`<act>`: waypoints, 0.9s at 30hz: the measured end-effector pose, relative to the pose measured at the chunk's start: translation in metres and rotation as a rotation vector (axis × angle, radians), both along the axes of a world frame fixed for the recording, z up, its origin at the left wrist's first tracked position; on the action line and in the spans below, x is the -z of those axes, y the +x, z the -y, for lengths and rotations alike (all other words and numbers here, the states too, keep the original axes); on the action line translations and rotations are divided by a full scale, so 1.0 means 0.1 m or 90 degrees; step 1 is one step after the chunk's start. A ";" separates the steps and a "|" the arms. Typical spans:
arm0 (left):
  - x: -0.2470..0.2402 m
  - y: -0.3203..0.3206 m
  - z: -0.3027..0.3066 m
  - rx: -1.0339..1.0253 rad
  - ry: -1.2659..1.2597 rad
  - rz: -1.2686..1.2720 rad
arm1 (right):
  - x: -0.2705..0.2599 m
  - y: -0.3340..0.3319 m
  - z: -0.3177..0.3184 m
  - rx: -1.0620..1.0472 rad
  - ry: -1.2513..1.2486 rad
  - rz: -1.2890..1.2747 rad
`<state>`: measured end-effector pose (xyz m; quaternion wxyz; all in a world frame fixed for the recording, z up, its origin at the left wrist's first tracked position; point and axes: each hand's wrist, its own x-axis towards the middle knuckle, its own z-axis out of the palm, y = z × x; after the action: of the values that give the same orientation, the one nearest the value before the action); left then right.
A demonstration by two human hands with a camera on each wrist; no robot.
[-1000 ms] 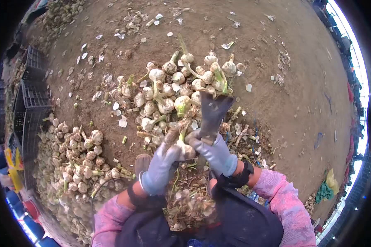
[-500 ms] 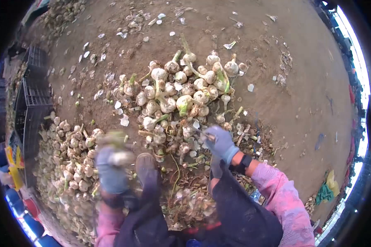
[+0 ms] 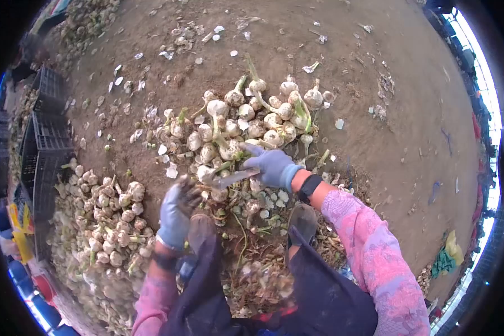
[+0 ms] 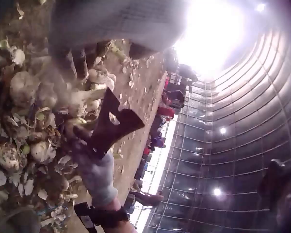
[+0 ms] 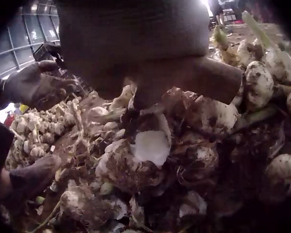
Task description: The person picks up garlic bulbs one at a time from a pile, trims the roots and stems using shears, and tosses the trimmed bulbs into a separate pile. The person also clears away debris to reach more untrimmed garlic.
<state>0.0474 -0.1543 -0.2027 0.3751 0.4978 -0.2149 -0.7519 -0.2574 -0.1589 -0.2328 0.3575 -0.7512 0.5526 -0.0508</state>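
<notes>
My gloved right hand (image 3: 273, 167) reaches into the middle heap of garlic bulbs (image 3: 256, 130), its index finger stretched toward a bulb. In that hand I grip a flat cutting blade (image 3: 235, 178), pointing left; the left wrist view shows the blade's dark, flared end (image 4: 114, 124). My gloved left hand (image 3: 176, 215) is to the left of the heap, above my shoe, fingers loosely bent with nothing in them. It also shows at the left of the right wrist view, where the right glove (image 5: 131, 43) hides much of the work.
A larger pile of trimmed garlic (image 3: 109, 224) lies at the left, beside black plastic crates (image 3: 49, 140). Between my feet are peelings and cut stems (image 3: 260, 274). Loose skins dot the dirt floor (image 3: 386, 151). A green and yellow bag (image 3: 445, 257) lies far right.
Both hands were together on one garlic bulb; the left then carried a bulb to the left pile and has come back without it. The right hand, still holding the blade, moved forward into the heap.
</notes>
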 end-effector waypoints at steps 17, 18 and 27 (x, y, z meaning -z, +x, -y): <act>-0.24 -0.45 0.02 0.235 -0.081 -0.124 | -0.94 0.38 -0.65 -0.162 -0.202 0.322; -0.27 -0.45 0.02 0.239 -0.124 -0.072 | -0.96 0.28 -0.65 -0.067 -0.205 0.315; -0.59 -0.53 -0.16 0.265 -0.145 -0.027 | -1.10 0.17 -0.52 0.027 -0.341 0.028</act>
<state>-0.0051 -0.1387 -0.1438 0.2703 0.3810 -0.3887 -0.7942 -0.2405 -0.1066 -0.1232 0.1568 -0.8058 0.5274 -0.2190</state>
